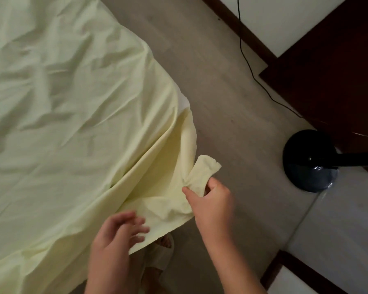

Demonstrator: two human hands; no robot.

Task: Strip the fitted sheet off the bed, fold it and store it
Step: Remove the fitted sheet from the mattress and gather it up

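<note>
Early stripping stage: your right hand (210, 198) pinches the sheet (72, 124) corner, lifted clear beside the bed; your left hand (117, 232) hovers open-fingered just beside the hem. Remaining corners, folding and storing appear undone.

Matt creased cloth sheet (72, 124)

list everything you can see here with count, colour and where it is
fitted sheet: one, pale yellow-green, spread at left, near corner pulled loose
mattress: one, white, sliver bared beside the sheet's edge
floor: one, grey-brown, centre
cable: one, black, on the floor, upper right
stand base: one, black, round, right
wooden furniture: one, dark brown, upper right
slipper: one, beige, bottom centre
left hand: one, open, by the sheet's edge
right hand: one, pinches the sheet's corner
</note>
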